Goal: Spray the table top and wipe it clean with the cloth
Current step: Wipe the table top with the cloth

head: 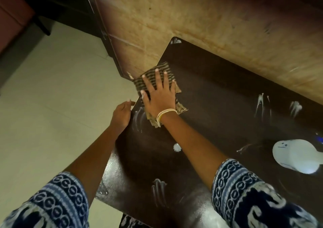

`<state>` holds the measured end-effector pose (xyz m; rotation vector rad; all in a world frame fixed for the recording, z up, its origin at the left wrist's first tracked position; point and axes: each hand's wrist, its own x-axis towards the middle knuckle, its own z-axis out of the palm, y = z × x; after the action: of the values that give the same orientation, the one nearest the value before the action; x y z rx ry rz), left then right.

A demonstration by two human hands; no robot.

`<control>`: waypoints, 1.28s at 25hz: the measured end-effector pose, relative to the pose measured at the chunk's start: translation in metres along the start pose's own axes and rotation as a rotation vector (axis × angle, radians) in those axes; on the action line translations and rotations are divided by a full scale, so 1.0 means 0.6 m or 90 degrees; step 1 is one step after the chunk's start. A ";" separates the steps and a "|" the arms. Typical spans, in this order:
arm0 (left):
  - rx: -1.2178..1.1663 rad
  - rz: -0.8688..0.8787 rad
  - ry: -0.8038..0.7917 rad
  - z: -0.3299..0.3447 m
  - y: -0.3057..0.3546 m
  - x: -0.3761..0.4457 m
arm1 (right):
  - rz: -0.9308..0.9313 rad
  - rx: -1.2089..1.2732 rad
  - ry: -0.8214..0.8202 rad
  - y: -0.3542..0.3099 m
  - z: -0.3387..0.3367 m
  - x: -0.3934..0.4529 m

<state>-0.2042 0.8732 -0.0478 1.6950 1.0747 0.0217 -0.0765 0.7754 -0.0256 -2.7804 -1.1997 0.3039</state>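
A dark brown table top (pixel 218 105) carries white streaks and blobs of spray foam. On its left edge lies a striped brown cloth (pixel 153 77), and my right hand (pixel 158 95) presses flat on it with the fingers spread. My left hand (pixel 122 114) rests at the table's left edge just below the cloth, its fingers loosely curled over the rim. A white spray bottle (pixel 295 156) lies on its side at the right of the table.
A tan marbled wall (pixel 209 18) runs behind the table. Pale floor tiles (pixel 52 96) spread to the left. A dark wooden frame (pixel 104 26) and dark furniture stand at the upper left. A white foam blob (pixel 176 147) sits mid-table.
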 end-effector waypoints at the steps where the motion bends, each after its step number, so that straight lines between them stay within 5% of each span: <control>1: 0.007 -0.009 0.003 0.003 -0.004 -0.013 | -0.057 0.001 -0.009 0.008 0.001 -0.008; 5: 0.053 0.007 0.050 0.004 -0.014 -0.054 | -0.121 -0.012 0.009 0.098 -0.020 0.029; 11: 0.125 0.007 0.091 0.003 -0.023 -0.087 | 0.287 0.031 0.080 0.326 -0.061 0.000; 15: 0.146 0.017 0.102 0.000 -0.025 -0.096 | 0.434 0.055 0.062 0.284 -0.055 -0.017; 21: 0.163 0.014 0.102 -0.010 -0.050 -0.126 | -0.061 -0.008 0.009 0.045 0.005 -0.118; 26: 0.185 0.002 0.112 -0.023 -0.083 -0.155 | -0.327 -0.051 -0.035 0.041 0.023 -0.213; 28: 0.182 -0.003 0.110 -0.025 -0.083 -0.160 | -0.293 -0.037 -0.006 0.077 0.014 -0.174; 32: 0.176 -0.025 0.099 -0.025 -0.083 -0.159 | 0.041 -0.014 0.077 0.185 -0.012 -0.100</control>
<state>-0.2995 0.8232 -0.0348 1.9437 1.2729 -0.0224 -0.0364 0.6557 -0.0285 -2.8148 -1.0943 0.1259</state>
